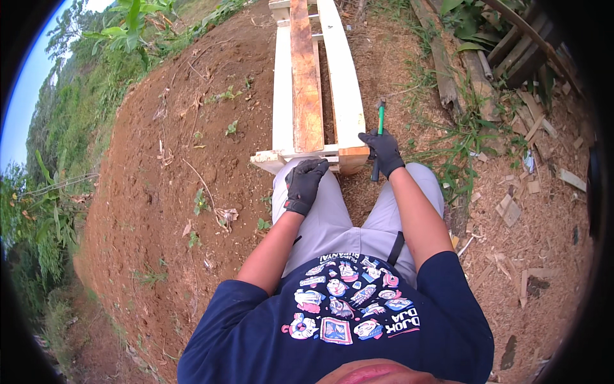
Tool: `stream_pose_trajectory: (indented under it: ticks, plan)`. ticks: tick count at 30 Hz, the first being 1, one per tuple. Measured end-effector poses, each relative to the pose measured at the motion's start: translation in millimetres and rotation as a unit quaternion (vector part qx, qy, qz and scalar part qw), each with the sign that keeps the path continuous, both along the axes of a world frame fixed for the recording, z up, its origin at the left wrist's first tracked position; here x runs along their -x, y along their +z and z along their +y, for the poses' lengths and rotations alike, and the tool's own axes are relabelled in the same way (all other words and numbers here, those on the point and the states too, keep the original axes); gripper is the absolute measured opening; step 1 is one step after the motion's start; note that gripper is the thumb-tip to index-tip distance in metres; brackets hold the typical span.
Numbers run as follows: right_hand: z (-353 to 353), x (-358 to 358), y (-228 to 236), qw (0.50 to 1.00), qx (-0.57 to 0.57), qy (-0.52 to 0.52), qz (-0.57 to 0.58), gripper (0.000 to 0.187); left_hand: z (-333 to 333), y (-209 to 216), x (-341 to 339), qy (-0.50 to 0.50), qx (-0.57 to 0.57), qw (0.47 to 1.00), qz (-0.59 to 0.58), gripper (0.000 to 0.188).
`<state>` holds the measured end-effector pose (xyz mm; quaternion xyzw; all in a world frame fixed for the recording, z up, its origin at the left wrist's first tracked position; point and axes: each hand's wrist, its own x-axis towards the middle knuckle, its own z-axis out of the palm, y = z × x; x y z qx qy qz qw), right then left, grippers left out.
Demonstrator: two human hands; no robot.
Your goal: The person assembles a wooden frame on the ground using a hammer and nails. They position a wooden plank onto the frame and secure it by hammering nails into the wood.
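Green-and-black long-handled hammer (381, 120): clenched in black-gloved right hand (385, 153), beside long white-and-brown wooden frame (346, 83). Black-gloved left hand (304, 181): at frame's near end, pinch indeterminable. Hazard: stray swing could strike left hand.

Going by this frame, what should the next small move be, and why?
Probably shift the left hand clear of the wooden frame before any swing: the right hand grips the hammer beside the frame's near end, and the left hand sits close to that same end. Whether it pinches anything is too small to tell.
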<state>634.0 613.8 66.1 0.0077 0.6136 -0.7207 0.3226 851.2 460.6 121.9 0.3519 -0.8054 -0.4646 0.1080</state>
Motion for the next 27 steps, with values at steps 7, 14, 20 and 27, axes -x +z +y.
stream_pose_trajectory:
  ticks: [7,14,20,27]
  plan:
    - [11.4,10.6,9.1,0.989,-0.143,0.01,0.039,0.036,2.7,25.0,10.9,-0.037,0.003,0.998,-0.054,0.033]
    - [52.3,-21.6,52.2,0.957,-0.223,0.023,0.186,0.039,-41.7,12.4,49.1,-0.135,0.081,0.985,0.068,0.036]
    - [71.2,-92.3,131.2,0.983,-0.131,0.096,0.08,0.029,-51.6,37.4,106.3,-0.21,0.06,0.975,-0.043,0.041]
    - [64.6,-103.0,114.4,0.98,-0.122,0.128,0.088,0.035,-44.6,15.5,121.6,-0.202,0.078,0.975,-0.048,0.039]
